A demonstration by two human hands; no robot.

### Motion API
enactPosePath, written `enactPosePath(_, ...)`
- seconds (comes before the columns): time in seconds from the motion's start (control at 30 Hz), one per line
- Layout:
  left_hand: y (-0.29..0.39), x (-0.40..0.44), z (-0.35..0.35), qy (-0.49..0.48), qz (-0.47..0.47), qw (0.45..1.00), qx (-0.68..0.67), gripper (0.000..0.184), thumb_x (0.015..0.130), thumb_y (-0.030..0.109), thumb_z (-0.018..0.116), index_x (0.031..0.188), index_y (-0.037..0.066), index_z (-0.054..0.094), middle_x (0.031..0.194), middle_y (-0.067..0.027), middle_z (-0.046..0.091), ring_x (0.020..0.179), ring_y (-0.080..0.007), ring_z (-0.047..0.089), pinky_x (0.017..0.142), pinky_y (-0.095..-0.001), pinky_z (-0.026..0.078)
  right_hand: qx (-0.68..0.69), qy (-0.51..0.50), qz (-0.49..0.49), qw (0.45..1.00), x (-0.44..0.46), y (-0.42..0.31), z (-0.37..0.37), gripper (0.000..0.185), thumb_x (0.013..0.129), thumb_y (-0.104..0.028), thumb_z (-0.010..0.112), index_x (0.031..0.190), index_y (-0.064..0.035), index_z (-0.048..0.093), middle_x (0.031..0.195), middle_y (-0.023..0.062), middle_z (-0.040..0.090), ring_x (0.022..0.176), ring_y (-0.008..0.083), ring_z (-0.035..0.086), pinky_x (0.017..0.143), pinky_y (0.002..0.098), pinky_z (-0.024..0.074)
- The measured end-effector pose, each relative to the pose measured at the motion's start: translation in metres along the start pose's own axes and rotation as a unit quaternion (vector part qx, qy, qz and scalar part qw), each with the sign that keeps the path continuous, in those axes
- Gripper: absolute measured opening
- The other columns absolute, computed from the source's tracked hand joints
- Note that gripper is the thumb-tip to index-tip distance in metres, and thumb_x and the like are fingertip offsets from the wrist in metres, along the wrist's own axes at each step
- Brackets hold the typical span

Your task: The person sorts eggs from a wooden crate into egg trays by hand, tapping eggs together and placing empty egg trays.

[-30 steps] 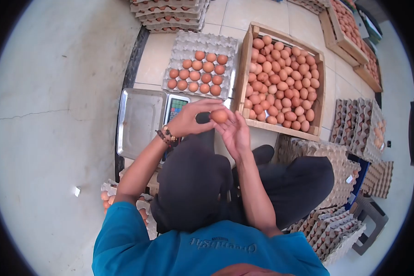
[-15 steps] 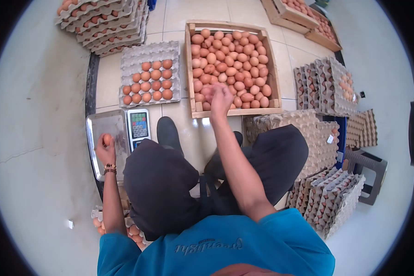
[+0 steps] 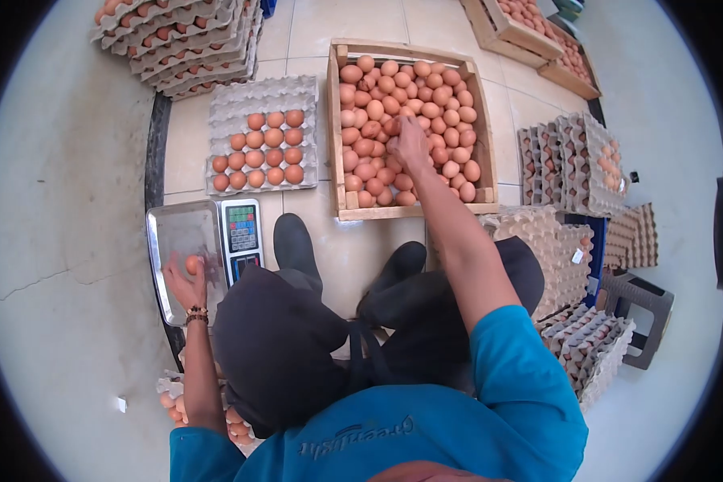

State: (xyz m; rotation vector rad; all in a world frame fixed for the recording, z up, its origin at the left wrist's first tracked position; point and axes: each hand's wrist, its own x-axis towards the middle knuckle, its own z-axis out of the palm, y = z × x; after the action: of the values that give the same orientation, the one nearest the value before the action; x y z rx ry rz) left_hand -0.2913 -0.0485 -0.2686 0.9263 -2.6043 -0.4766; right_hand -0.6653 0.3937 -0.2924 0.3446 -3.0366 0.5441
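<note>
My left hand [image 3: 183,284] is over the metal pan [image 3: 186,222] of a digital scale, its fingers and thumb around a brown egg [image 3: 194,265]. Reaching into a wooden crate [image 3: 416,212] full of brown eggs, my right hand [image 3: 410,148] has its fingers closed at an egg [image 3: 392,126] near the middle of the pile; the hand partly hides the eggs beneath. Between crate and scale lies a grey egg tray [image 3: 265,92], with rows of eggs in its nearer part and bare cups at its far end.
The scale's keypad [image 3: 242,226] faces up beside my knee. Stacked filled trays [image 3: 189,48] stand far left, others [image 3: 570,161] at right. More egg crates [image 3: 514,36] sit far right. Trays [image 3: 550,249] and a grey stool [image 3: 647,309] are near my right leg. Eggs [image 3: 173,402] lie by my left arm.
My right hand has moved from the crate's near left side farther in toward its middle. My left hand stays over the scale pan with its egg, now a little lower in view.
</note>
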Motion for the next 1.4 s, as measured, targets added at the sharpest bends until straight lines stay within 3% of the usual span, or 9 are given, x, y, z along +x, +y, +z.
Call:
enactPosePath(0.23, 0.059, 0.036, -0.044, 0.075, 0.011, 0.984, -0.159, 0.043, 0.089, 0.008, 0.063, 0.131, 0.007, 0.056, 0.125, -0.0115, 0.057, 0.109, -0.0244, 0.055, 0.090, -0.0379, 0.047, -0.078, -0.132, -0.146, 0.977, 0.041, 0.023, 0.023, 0.035, 0.068, -0.018, 0.080, 0.098, -0.0091, 0.066, 0.095, 0.0124, 0.068, 0.088, 0.0322, 0.066, 0.075, 0.0448, 0.0536)
enactPosePath(0.3, 0.071, 0.059, -0.056, 0.085, 0.007, 0.968, -0.234, 0.028, 0.090, 0.008, 0.064, 0.119, 0.007, 0.064, 0.113, -0.0081, 0.066, 0.101, -0.0192, 0.062, 0.085, -0.0337, 0.050, -0.070, -0.109, -0.128, 0.983, 0.033, 0.002, -0.005, 0.029, 0.079, -0.026, 0.070, 0.099, -0.0067, 0.064, 0.098, 0.0170, 0.066, 0.089, 0.0351, 0.065, 0.076, 0.0467, 0.0524)
enactPosePath(0.6, 0.200, 0.105, -0.077, -0.261, 0.108, 0.847, -0.451, 0.038, 0.094, 0.014, 0.067, 0.130, 0.003, 0.059, 0.118, -0.0085, 0.066, 0.105, -0.0132, 0.065, 0.089, -0.0297, 0.053, 0.225, 0.134, -0.131, 0.956, 0.063, -0.084, -0.080, 0.019, 0.090, -0.015, 0.061, 0.103, -0.0004, 0.063, 0.103, 0.0157, 0.065, 0.091, 0.0254, 0.064, 0.077, 0.0359, 0.0531)
enactPosePath(0.73, 0.240, 0.109, -0.065, -0.332, 0.101, 0.760, -0.550, 0.053, 0.091, 0.020, 0.072, 0.138, 0.004, 0.053, 0.119, -0.0107, 0.066, 0.102, -0.0142, 0.067, 0.087, -0.0285, 0.054, 0.464, -0.072, -0.101, 0.877, 0.016, -0.199, -0.113, 0.017, 0.091, -0.009, 0.064, 0.104, 0.0010, 0.063, 0.106, 0.0138, 0.066, 0.093, 0.0190, 0.065, 0.077, 0.0307, 0.0543)
enactPosePath(0.83, 0.241, 0.115, -0.072, -0.396, -0.060, 0.696, -0.595, 0.055, 0.090, 0.020, 0.074, 0.138, 0.002, 0.053, 0.118, -0.0111, 0.066, 0.102, -0.0141, 0.066, 0.087, -0.0269, 0.054, 0.466, -0.155, -0.202, 0.847, -0.028, -0.254, -0.110, 0.026, 0.083, -0.012, 0.074, 0.104, -0.0009, 0.063, 0.106, 0.0115, 0.067, 0.092, 0.0155, 0.066, 0.073, 0.0278, 0.0549)
enactPosePath(1.07, 0.182, 0.071, -0.050, -0.325, -0.091, 0.755, -0.563, 0.040, 0.091, 0.016, 0.071, 0.125, -0.003, 0.060, 0.118, -0.0110, 0.066, 0.104, -0.0157, 0.065, 0.090, -0.0294, 0.053, 0.397, -0.168, -0.268, 0.862, -0.083, -0.287, -0.061, 0.044, 0.071, -0.008, 0.079, 0.110, -0.0012, 0.061, 0.107, 0.0139, 0.067, 0.086, 0.0182, 0.067, 0.067, 0.0287, 0.0542)
enactPosePath(1.17, 0.160, 0.058, -0.042, -0.339, -0.216, 0.566, -0.719, 0.037, 0.096, 0.017, 0.064, 0.128, 0.000, 0.055, 0.126, -0.0105, 0.061, 0.108, -0.0162, 0.063, 0.092, -0.0308, 0.052, 0.461, -0.177, -0.259, 0.830, -0.097, -0.287, -0.048, 0.045, 0.072, -0.010, 0.079, 0.114, -0.0032, 0.064, 0.110, 0.0119, 0.067, 0.091, 0.0186, 0.067, 0.069, 0.0309, 0.0534)
enactPosePath(1.27, 0.133, 0.052, -0.015, -0.338, -0.257, 0.472, -0.773, 0.036, 0.102, 0.022, 0.055, 0.131, 0.001, 0.049, 0.132, -0.0129, 0.056, 0.114, -0.0197, 0.059, 0.098, -0.0331, 0.049, 0.456, -0.183, -0.257, 0.832, -0.101, -0.280, -0.041, 0.048, 0.074, -0.012, 0.079, 0.119, -0.0059, 0.064, 0.112, 0.0099, 0.067, 0.095, 0.0197, 0.065, 0.072, 0.0321, 0.0526)
enactPosePath(1.4, 0.136, 0.054, -0.004, -0.347, -0.242, 0.489, -0.762, 0.037, 0.101, 0.025, 0.056, 0.129, 0.001, 0.051, 0.126, -0.0112, 0.058, 0.114, -0.0183, 0.058, 0.100, -0.0346, 0.047, 0.455, -0.196, -0.244, 0.834, -0.096, -0.273, -0.037, 0.042, 0.080, -0.015, 0.077, 0.119, -0.0065, 0.065, 0.108, 0.0095, 0.069, 0.095, 0.0201, 0.066, 0.074, 0.0316, 0.0521)
